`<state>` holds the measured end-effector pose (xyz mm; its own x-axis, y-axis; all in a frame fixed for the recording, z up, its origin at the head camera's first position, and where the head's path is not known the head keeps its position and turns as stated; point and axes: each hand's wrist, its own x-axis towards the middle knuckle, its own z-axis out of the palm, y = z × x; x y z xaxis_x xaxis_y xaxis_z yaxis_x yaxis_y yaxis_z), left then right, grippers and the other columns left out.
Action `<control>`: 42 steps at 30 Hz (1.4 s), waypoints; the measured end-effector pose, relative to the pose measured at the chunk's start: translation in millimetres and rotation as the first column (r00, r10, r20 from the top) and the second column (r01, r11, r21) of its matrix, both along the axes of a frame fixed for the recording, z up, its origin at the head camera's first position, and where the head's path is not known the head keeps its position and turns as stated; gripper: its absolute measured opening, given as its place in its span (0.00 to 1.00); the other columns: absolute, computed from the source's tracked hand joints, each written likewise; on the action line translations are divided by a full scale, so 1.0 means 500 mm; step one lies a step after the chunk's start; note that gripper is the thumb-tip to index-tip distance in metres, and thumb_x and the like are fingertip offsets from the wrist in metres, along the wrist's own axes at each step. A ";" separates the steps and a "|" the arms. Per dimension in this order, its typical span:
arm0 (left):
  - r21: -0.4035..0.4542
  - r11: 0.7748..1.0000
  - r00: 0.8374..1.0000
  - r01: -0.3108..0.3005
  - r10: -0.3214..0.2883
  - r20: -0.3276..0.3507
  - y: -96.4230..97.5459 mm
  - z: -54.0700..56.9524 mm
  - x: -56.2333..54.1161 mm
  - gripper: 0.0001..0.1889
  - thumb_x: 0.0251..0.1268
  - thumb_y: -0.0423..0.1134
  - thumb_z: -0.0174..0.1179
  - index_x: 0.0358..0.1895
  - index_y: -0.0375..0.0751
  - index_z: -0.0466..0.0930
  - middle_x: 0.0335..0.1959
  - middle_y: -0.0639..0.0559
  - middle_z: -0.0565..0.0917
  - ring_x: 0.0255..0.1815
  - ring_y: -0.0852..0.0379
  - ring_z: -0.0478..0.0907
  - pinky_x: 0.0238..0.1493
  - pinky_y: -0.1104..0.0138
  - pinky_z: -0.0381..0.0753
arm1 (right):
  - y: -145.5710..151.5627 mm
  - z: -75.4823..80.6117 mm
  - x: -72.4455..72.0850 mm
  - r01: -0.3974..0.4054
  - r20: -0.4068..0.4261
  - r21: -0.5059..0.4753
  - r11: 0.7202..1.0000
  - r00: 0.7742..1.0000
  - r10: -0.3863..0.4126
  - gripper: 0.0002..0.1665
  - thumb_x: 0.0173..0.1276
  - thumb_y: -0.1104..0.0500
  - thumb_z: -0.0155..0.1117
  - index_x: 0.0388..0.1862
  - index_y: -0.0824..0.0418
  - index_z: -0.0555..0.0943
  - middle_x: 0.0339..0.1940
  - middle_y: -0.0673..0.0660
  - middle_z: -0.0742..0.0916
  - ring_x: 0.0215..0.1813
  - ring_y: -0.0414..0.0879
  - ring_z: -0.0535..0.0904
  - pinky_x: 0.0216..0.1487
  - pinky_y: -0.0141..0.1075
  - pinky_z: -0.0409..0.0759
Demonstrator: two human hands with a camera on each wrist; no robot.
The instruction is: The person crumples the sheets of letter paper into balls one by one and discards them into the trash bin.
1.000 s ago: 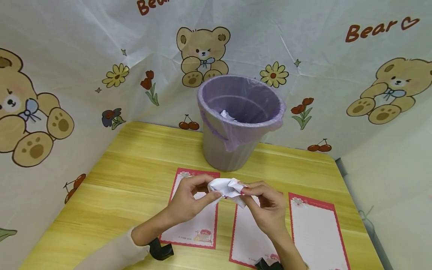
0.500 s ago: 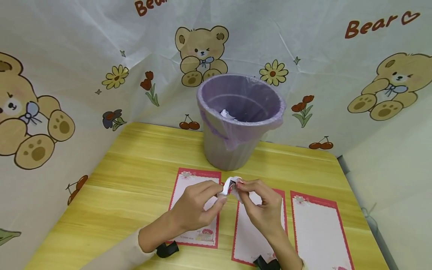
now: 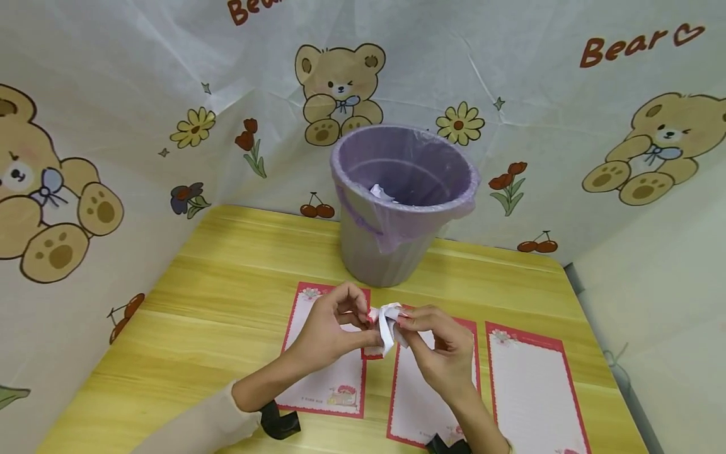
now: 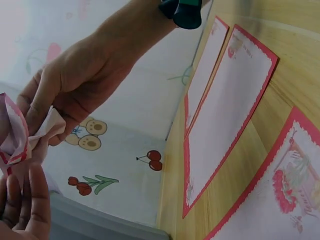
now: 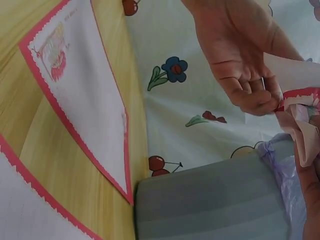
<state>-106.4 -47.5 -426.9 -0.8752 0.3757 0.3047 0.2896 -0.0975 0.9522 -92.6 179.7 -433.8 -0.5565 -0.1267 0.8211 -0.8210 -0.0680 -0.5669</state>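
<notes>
Between my two hands, above the table, is a crumpled sheet of white paper with a red border. My left hand pinches its left side between thumb and fingers. On the opposite side, my right hand grips the paper with thumb and fingertips. In the left wrist view, the red edging and folds of the crumpled paper show, with part of it cut off by the frame. The right wrist view has the creased paper at its right edge, with my left hand behind it.
Flat red-bordered sheets lie below: a left sheet, a middle sheet and a right sheet. Behind them stands a purple-grey bucket lined with a thin bag, with white crumpled paper inside. A bear-print cloth hangs behind the wooden table.
The paper has been folded and squeezed into a narrower crumple. My left hand has moved in toward the right hand and shifted its hold; the bucket and flat sheets stay put.
</notes>
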 end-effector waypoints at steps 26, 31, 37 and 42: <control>-0.101 0.994 0.981 -0.049 0.029 -0.193 -0.020 0.001 -0.016 0.11 0.71 0.33 0.71 0.53 0.46 0.91 0.47 0.49 0.94 0.42 0.66 0.85 0.40 0.68 0.89 | 0.012 -0.007 0.011 -0.116 0.079 0.252 0.961 0.992 0.099 0.39 0.56 0.84 0.70 0.70 0.75 0.77 0.70 0.64 0.85 0.60 0.44 0.85 0.61 0.29 0.87; -0.123 0.989 0.985 0.081 -0.098 -0.140 -0.028 0.009 -0.020 0.11 0.76 0.33 0.67 0.56 0.43 0.89 0.47 0.46 0.93 0.40 0.65 0.85 0.41 0.68 0.90 | 0.010 -0.009 0.006 -0.031 -0.046 0.271 0.962 0.998 0.046 0.31 0.66 0.67 0.79 0.67 0.73 0.81 0.67 0.63 0.87 0.54 0.45 0.85 0.55 0.28 0.87; -0.193 0.968 0.980 0.163 -0.181 -0.081 -0.033 0.018 -0.024 0.10 0.76 0.36 0.67 0.55 0.40 0.89 0.44 0.45 0.92 0.37 0.65 0.85 0.43 0.67 0.92 | 0.011 -0.012 0.007 -0.080 0.025 0.229 0.970 0.997 0.076 0.37 0.64 0.60 0.81 0.68 0.75 0.80 0.65 0.61 0.89 0.53 0.43 0.89 0.58 0.30 0.89; -0.253 0.952 0.979 0.170 -0.192 -0.065 -0.028 0.015 -0.022 0.10 0.75 0.38 0.70 0.54 0.42 0.91 0.44 0.48 0.93 0.36 0.67 0.83 0.40 0.70 0.89 | 0.004 -0.014 0.006 -0.097 0.051 0.203 0.974 0.995 0.088 0.34 0.60 0.62 0.84 0.64 0.73 0.84 0.55 0.63 0.91 0.48 0.43 0.88 0.54 0.30 0.90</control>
